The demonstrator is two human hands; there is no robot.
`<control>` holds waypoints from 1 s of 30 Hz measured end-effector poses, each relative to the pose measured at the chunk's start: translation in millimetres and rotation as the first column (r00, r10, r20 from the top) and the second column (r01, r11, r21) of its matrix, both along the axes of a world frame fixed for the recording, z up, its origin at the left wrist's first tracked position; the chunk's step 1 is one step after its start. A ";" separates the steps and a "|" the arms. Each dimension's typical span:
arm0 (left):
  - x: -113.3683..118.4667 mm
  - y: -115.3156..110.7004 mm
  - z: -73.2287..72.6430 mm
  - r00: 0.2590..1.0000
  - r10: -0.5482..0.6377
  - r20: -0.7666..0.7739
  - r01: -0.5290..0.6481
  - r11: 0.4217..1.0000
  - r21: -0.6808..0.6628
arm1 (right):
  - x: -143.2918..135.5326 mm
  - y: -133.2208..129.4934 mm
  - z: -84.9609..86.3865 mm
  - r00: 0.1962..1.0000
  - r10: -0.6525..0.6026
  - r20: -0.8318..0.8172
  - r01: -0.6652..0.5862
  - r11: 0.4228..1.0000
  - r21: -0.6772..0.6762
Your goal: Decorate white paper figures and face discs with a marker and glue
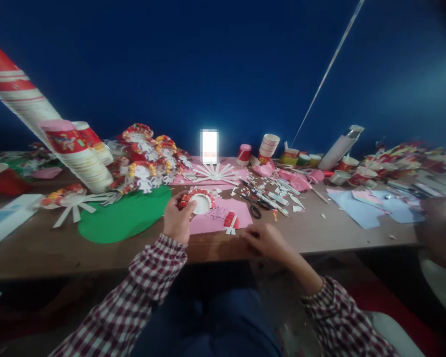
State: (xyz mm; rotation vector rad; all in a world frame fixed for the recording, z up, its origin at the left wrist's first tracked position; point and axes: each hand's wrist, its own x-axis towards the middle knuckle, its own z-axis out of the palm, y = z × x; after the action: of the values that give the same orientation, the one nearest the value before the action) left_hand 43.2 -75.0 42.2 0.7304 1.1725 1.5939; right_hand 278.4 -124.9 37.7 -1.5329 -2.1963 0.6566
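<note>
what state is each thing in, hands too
round white paper cup piece with red fringe, held
left hand, gripping the cup piece
right hand, fingers bent, grip unclear
black-handled scissors, lying down, blades' opening unclear
large green rounded sheet, lying flat
tall red-and-white paper cup stack, tilted
white cylinder with silver top, tilted

Red-and-white checked sleeves (pixel 107 302), gathered cuffs (pixel 173 245), apparently dark blue trousers (pixel 215 322).

the bare table (pixel 306 228) lies open between pink sheet (pixel 241 209) and blue paper (pixel 353 209), but scissors (pixel 256 211) and scraps (pixel 298 208) crowd its back.
</note>
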 end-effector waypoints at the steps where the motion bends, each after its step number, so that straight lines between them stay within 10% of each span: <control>1: -0.1 -0.1 -1.6 1.000 -0.012 -0.024 0.011 0.999 -0.036 | 1.8 3.8 1.2 0.995 -0.092 0.045 0.090 0.995 0.048; 11: 8.5 3.6 -18.6 0.998 -0.057 -0.021 0.054 0.990 -0.134 | -41.1 24.1 -11.1 0.869 -0.311 0.385 0.305 0.949 0.077; 30: 14.1 60.9 -5.5 0.974 -0.136 0.182 0.165 0.974 -0.157 | -27.3 59.7 -12.4 0.935 -0.227 -0.272 0.262 0.960 0.100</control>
State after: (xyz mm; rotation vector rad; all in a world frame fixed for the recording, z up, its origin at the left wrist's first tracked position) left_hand 57.3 -14.0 36.7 0.5469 1.0870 1.3812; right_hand 251.1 -65.1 25.3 -1.5233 -1.7837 0.5784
